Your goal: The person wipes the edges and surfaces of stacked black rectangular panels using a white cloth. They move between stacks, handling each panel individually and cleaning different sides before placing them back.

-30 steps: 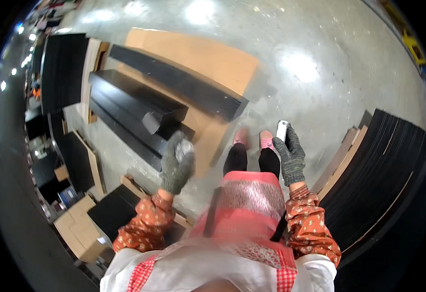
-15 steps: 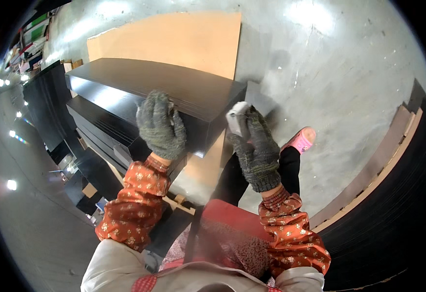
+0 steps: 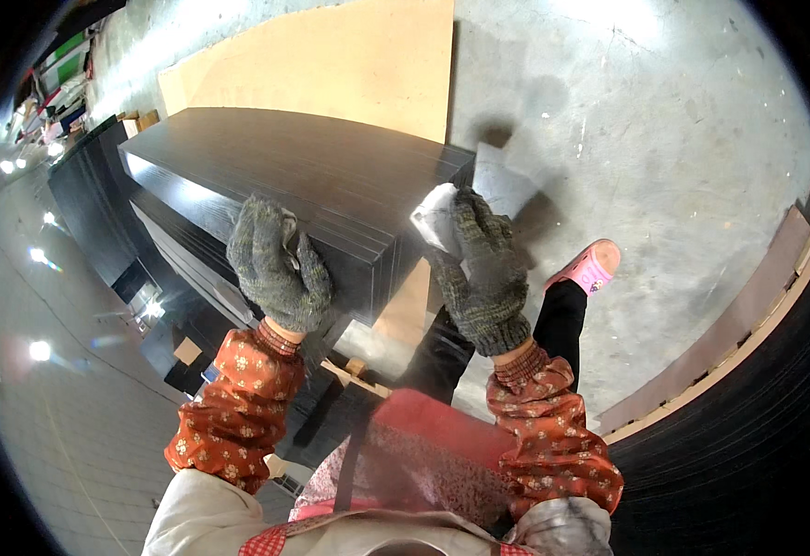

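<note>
the grey floor (image 3: 664, 139) runs widest here, glossy under the lamps. at the right rim a tall black pile (image 3: 729, 454) bends away. ahead of the person lies the stack (image 3: 303, 162) of dark boards, the thing both hands are nearest to; a lower, dark stack (image 3: 178, 227) sits along its left side, and beyond it a tan sheet (image 3: 349, 60) lies flat on the floor.

a second ago the person stood back from all this; now the body is right up to the boards, and the left hand has slid leftward by the near edge, widening the gap between the hands. to my eye, that puts the stack's top within easy reach.

the left hand (image 3: 280, 269), gloved, curls around a pale wad (image 3: 289, 225) peeking past the thumb. the right hand (image 3: 483, 278) pinches a white wad (image 3: 434, 218) by the stack's right end. whether either touches the boards, i can't tell. smaller again, one pink shoe (image 3: 585, 267) steps out to the right.
</note>
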The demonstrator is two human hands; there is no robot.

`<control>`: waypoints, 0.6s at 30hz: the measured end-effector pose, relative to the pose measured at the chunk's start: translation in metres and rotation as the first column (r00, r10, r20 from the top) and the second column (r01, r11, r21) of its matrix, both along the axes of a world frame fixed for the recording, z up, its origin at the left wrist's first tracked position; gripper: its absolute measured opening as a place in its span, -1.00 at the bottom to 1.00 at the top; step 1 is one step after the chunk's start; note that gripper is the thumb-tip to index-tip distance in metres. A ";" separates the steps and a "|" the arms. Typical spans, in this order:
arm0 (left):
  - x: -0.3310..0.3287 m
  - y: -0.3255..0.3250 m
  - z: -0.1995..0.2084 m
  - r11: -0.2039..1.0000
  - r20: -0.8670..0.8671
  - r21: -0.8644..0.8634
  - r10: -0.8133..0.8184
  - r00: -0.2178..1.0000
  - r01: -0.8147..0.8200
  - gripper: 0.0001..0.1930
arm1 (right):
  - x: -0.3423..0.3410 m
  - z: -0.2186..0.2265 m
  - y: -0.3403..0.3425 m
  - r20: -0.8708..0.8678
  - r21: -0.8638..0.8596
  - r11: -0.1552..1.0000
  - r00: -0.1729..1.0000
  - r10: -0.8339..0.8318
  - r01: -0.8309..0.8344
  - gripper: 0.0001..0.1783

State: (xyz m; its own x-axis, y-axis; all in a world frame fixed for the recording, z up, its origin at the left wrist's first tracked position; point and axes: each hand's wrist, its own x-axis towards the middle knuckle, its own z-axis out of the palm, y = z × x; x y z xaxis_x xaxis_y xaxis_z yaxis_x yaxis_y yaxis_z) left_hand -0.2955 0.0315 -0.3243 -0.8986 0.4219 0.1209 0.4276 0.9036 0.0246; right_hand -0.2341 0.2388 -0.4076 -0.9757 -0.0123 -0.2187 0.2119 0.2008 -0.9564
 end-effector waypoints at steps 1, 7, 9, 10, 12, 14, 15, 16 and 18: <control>-0.001 0.000 -0.001 1.000 -0.001 0.007 -0.006 1.000 0.006 -0.51 | -0.001 -0.002 0.000 0.085 -0.029 1.000 0.996 0.003 -0.001 -0.30; 0.004 -0.004 -0.006 0.998 -0.043 0.051 0.029 0.999 -0.027 -0.51 | 0.000 0.003 -0.006 -0.145 0.048 0.999 0.989 0.018 -0.011 -0.42; 0.005 0.000 -0.002 0.999 -0.043 0.002 0.033 0.999 -0.033 -0.49 | -0.002 -0.025 -0.003 -0.049 0.054 0.998 0.999 -0.008 0.011 -0.43; 0.005 0.000 0.000 1.000 -0.025 -0.002 0.025 0.999 -0.025 -0.50 | 0.001 -0.040 -0.002 0.062 0.004 1.000 0.998 -0.026 0.026 -0.44; 0.003 -0.002 0.002 1.000 0.010 -0.009 0.006 1.000 -0.006 -0.52 | 0.001 -0.053 0.001 0.347 -0.127 0.991 0.938 -0.001 0.048 -0.44; 0.005 -0.005 0.000 0.999 -0.028 -0.035 -0.001 1.000 0.000 -0.53 | 0.003 -0.036 -0.006 -0.057 0.012 0.998 0.997 -0.060 0.061 -0.41; 0.004 -0.006 0.000 1.000 -0.011 -0.003 -0.004 1.000 0.004 -0.53 | 0.002 -0.028 -0.008 -0.114 -0.047 0.998 0.992 -0.050 0.045 -0.34; 0.005 -0.006 -0.002 1.000 0.005 0.030 -0.007 1.000 0.006 -0.53 | 0.002 -0.025 -0.010 -0.177 -0.026 0.999 0.984 -0.029 0.025 -0.33; 0.006 -0.006 -0.005 0.999 -0.028 0.039 0.029 0.999 -0.027 -0.53 | 0.000 -0.033 -0.013 -0.072 -0.013 1.000 0.997 0.011 -0.012 -0.34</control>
